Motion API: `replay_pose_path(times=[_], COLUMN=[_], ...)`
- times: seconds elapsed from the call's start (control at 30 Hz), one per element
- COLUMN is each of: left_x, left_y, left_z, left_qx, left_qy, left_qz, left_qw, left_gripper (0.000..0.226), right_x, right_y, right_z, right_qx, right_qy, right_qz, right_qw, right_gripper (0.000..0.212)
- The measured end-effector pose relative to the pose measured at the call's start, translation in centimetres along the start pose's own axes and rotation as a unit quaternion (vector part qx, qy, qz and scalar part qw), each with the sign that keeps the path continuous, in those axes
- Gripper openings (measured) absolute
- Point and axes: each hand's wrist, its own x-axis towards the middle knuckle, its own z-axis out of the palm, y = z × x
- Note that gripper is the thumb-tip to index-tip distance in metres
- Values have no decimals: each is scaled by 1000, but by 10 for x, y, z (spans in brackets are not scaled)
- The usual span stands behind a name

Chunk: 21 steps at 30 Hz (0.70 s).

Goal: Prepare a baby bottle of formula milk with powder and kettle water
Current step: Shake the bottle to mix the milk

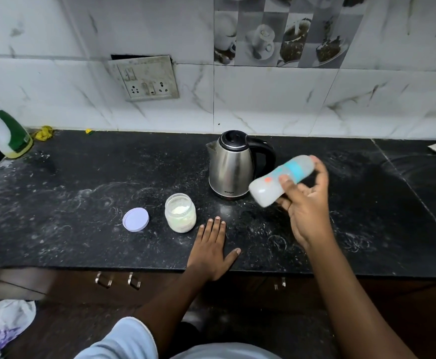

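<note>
My right hand (306, 203) grips a baby bottle (271, 183) with a blue collar, held tilted and blurred above the counter, just right of the steel kettle (231, 167). The bottle holds a cloudy white liquid. The kettle stands upright with its black lid down and its handle to the right. An open jar of white powder (180, 213) stands in front of the kettle, left of centre. Its pale purple lid (135, 219) lies flat to the jar's left. My left hand (211, 248) rests flat on the counter, fingers straight, just right of the jar.
The black stone counter (69, 203) is dusted with powder. A white and green bottle (4, 133) leans at the far left. A switch and socket plate (145, 79) is on the tiled wall. Cupboard handles (118, 279) sit below the counter's front edge.
</note>
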Motion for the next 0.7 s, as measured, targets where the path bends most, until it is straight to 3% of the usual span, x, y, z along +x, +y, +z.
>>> replay_pose_path(times=[0.03, 0.13, 0.17, 0.27, 0.4, 0.5, 0.53, 0.63, 0.7], left_x=[0, -1, -1, -1, -1, 0, 0, 0, 1], left_y=[0, 0, 1, 1, 0, 0, 0, 0, 0], left_z=[0, -2, -2, -2, -1, 0, 0, 1, 2], left_qx=[0, 3, 3, -2, -1, -1, 1, 8, 7], left_qy=[0, -2, -2, -2, 1, 1, 2, 1, -2], left_qz=[0, 0, 0, 1, 2, 2, 2, 1, -1], left_qw=[1000, 1000, 1000, 1000, 1000, 1000, 1000, 1000, 1000], left_gripper=[97, 97, 97, 97, 97, 97, 98, 99, 100], right_x=[1, -5, -4, 4, -2, 4, 5, 0, 0], right_y=[0, 0, 0, 3, 8, 10, 11, 16, 18], right_z=[1, 1, 0, -3, -1, -4, -5, -1, 0], right_qx=[0, -88, -78, 16, -71, 26, 25, -79, -53], right_qy=[0, -137, -128, 12, -115, 5, 9, -122, -75], right_qz=[6, 53, 52, 18, 67, 27, 26, 76, 64], right_qw=[1000, 985, 987, 1000, 989, 999, 999, 986, 994], right_gripper=[73, 80, 79, 70, 79, 73, 73, 78, 76])
